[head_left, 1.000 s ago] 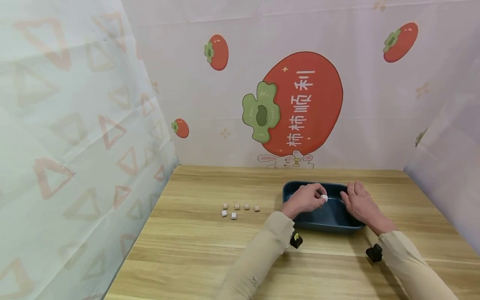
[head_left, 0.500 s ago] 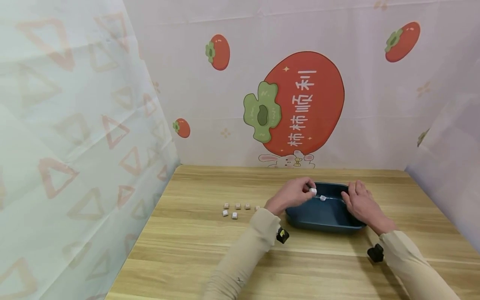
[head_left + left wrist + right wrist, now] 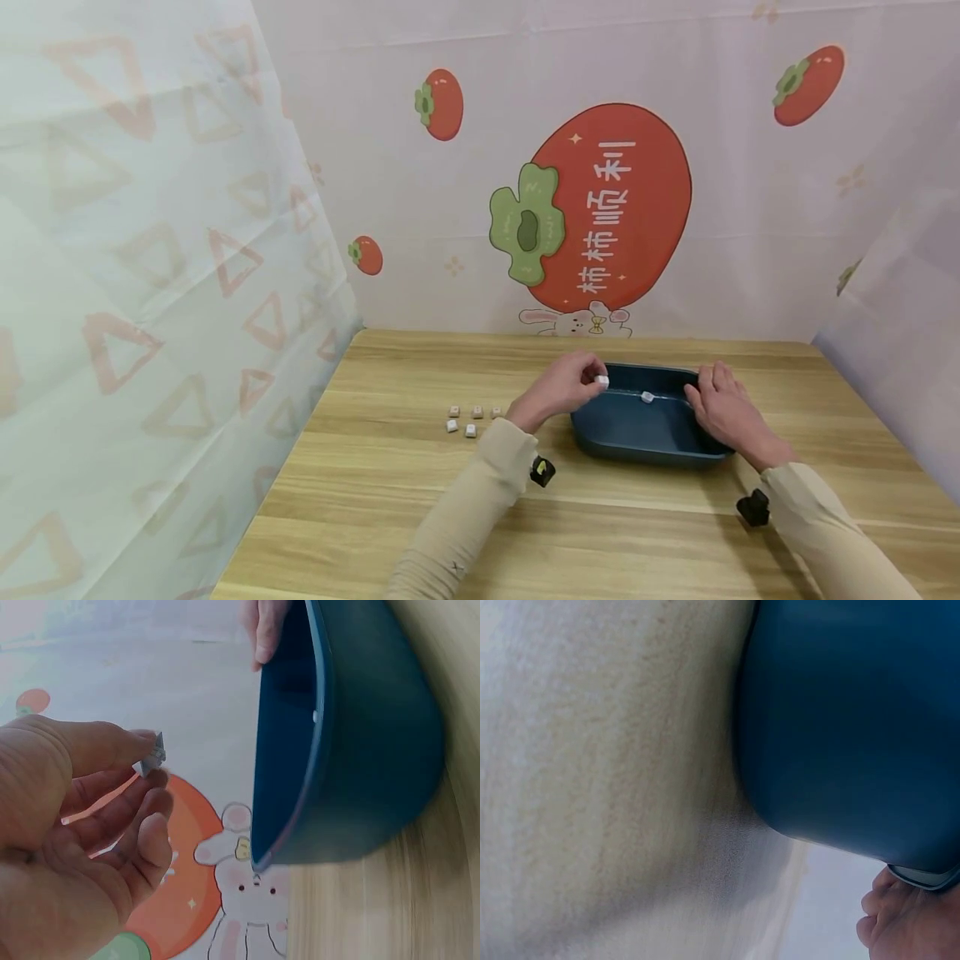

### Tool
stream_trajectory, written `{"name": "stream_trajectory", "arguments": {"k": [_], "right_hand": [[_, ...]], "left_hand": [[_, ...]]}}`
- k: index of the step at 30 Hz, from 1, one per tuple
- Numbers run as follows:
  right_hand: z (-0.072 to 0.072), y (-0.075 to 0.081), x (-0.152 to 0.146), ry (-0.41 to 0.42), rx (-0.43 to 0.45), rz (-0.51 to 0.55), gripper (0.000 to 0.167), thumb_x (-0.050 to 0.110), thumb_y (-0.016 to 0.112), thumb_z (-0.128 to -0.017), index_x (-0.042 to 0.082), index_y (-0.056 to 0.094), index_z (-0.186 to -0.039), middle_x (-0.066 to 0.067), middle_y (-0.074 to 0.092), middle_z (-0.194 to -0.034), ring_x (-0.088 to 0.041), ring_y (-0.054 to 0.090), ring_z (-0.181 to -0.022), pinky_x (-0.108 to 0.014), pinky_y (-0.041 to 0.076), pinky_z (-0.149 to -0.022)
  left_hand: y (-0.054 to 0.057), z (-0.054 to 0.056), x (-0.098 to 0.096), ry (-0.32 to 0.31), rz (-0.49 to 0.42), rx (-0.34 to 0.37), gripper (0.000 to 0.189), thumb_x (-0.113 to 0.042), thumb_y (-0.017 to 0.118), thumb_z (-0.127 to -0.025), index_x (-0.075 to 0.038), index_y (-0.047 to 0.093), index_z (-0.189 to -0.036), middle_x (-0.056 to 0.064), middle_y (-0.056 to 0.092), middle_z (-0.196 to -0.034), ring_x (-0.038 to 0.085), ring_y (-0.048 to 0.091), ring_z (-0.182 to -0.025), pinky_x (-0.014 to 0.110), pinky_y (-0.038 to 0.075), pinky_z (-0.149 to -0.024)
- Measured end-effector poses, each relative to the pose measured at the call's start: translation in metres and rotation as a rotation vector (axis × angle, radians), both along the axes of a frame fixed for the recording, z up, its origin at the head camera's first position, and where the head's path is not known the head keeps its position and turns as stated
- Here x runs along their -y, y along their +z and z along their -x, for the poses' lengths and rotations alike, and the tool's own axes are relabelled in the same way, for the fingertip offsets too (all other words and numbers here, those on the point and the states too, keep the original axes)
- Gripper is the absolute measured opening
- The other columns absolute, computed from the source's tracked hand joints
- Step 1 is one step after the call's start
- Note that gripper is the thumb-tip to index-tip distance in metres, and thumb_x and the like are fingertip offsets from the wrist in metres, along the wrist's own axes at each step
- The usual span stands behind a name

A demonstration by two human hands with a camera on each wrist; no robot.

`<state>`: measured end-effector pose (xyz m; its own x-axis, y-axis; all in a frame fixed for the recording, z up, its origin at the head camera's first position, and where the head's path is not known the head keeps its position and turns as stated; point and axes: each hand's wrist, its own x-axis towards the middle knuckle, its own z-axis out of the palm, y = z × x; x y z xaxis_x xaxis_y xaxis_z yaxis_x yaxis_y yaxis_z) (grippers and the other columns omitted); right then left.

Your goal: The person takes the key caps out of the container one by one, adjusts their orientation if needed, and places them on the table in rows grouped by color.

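Observation:
My left hand (image 3: pixel 558 387) pinches a small white keycap (image 3: pixel 602 381) between thumb and fingertips, above the left rim of a dark blue rectangular tray (image 3: pixel 637 442). The hollow underside of this keycap (image 3: pixel 152 755) shows in the left wrist view. Another white keycap (image 3: pixel 647 397) lies inside the tray towards its back. At the tray's right end my right hand (image 3: pixel 729 408) holds the wall, thumb inside and fingers over the rim; the right wrist view shows those fingers (image 3: pixel 881 907) by the rim.
Several loose keycaps (image 3: pixel 470 431) lie on the wooden table (image 3: pixel 390 500) left of the tray, close to my left forearm, which may hide part of the group. A printed cloth backdrop (image 3: pixel 450 192) stands behind the table, with cloth sides left and right.
My left hand has moved left, from over the tray's middle to its left rim, carrying a keycap. One keycap now shows inside the tray. The right hand stays put.

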<state>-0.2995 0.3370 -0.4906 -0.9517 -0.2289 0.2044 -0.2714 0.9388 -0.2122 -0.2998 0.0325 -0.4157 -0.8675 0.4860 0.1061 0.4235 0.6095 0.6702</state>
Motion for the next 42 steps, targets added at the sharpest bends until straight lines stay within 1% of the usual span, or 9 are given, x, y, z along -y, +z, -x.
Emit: {"name": "stream_trajectory", "arguments": {"k": [10,17,23,26,29,33,36,38,42], "right_hand": [[0.002,0.000,-0.001,0.008,-0.031,-0.004,0.056,0.025,0.037,-0.106,-0.022,0.029,-0.136,-0.049,0.025,-0.142,-0.063,0.026,-0.130,-0.071,0.026,-0.104],[0.003,-0.001,-0.001,0.011,-0.019,0.005,0.057,0.025,0.036,-0.106,-0.022,0.028,-0.137,-0.049,0.024,-0.142,-0.063,0.025,-0.131,-0.071,0.025,-0.105],[0.003,-0.002,0.000,0.016,-0.042,0.004,0.055,0.022,0.040,-0.105,-0.023,0.030,-0.135,-0.050,0.026,-0.140,-0.063,0.026,-0.130,-0.071,0.027,-0.104],[0.004,-0.003,-0.001,0.015,-0.033,0.006,0.056,0.023,0.039,-0.105,-0.023,0.029,-0.136,-0.050,0.025,-0.141,-0.064,0.026,-0.131,-0.071,0.026,-0.105],[0.005,-0.003,-0.001,0.020,-0.036,0.013,0.055,0.023,0.038,-0.106,-0.023,0.029,-0.135,-0.050,0.025,-0.141,-0.064,0.026,-0.130,-0.071,0.026,-0.105],[0.005,-0.002,-0.002,0.037,-0.092,0.015,0.051,0.018,0.043,-0.104,-0.022,0.033,-0.132,-0.048,0.031,-0.134,-0.061,0.030,-0.127,-0.071,0.028,-0.103],[0.006,-0.002,-0.002,0.043,-0.119,0.015,0.049,0.016,0.045,-0.102,-0.022,0.034,-0.130,-0.046,0.032,-0.131,-0.060,0.031,-0.124,-0.070,0.029,-0.102],[0.006,-0.003,-0.003,0.044,-0.119,0.015,0.049,0.016,0.045,-0.102,-0.022,0.033,-0.131,-0.046,0.032,-0.131,-0.060,0.031,-0.124,-0.070,0.028,-0.102],[0.008,-0.004,-0.003,0.037,-0.085,0.013,0.052,0.019,0.042,-0.104,-0.023,0.032,-0.133,-0.049,0.029,-0.137,-0.062,0.029,-0.127,-0.071,0.027,-0.103]], "left_hand": [[-0.008,0.000,0.028,-0.001,0.005,0.039,0.014,-0.023,0.065,-0.095,-0.016,0.065,-0.107,-0.004,0.063,-0.097,0.009,0.056,-0.087,0.019,0.049,-0.070],[-0.020,-0.001,0.051,0.015,0.012,-0.017,0.012,-0.023,0.064,-0.095,-0.016,0.066,-0.105,-0.003,0.067,-0.099,0.007,0.060,-0.089,0.020,0.049,-0.075],[-0.025,-0.006,0.067,0.017,-0.006,-0.007,0.013,-0.020,0.066,-0.094,-0.012,0.068,-0.104,-0.002,0.068,-0.096,0.007,0.061,-0.087,0.020,0.049,-0.074],[-0.030,-0.009,0.077,0.030,-0.002,-0.005,0.011,-0.021,0.065,-0.094,-0.013,0.067,-0.103,-0.003,0.067,-0.096,0.007,0.061,-0.088,0.021,0.050,-0.074],[-0.035,-0.009,0.087,0.050,0.010,-0.004,0.010,-0.022,0.065,-0.094,-0.016,0.066,-0.102,-0.003,0.066,-0.098,0.008,0.060,-0.090,0.023,0.050,-0.077],[-0.042,-0.009,0.099,0.067,0.030,-0.021,0.011,-0.022,0.064,-0.095,-0.015,0.066,-0.102,-0.001,0.066,-0.101,0.012,0.060,-0.095,0.029,0.050,-0.084],[-0.046,-0.009,0.106,0.079,0.055,-0.039,0.010,-0.021,0.064,-0.094,-0.014,0.066,-0.101,0.000,0.066,-0.102,0.014,0.060,-0.097,0.032,0.049,-0.087],[-0.048,-0.009,0.109,0.092,0.062,-0.036,0.010,-0.019,0.065,-0.093,-0.013,0.066,-0.100,0.001,0.065,-0.101,0.014,0.060,-0.097,0.032,0.049,-0.087],[-0.052,-0.012,0.116,0.121,0.055,-0.011,0.009,-0.016,0.067,-0.091,-0.012,0.067,-0.099,0.001,0.065,-0.099,0.014,0.060,-0.093,0.032,0.050,-0.084]]}}
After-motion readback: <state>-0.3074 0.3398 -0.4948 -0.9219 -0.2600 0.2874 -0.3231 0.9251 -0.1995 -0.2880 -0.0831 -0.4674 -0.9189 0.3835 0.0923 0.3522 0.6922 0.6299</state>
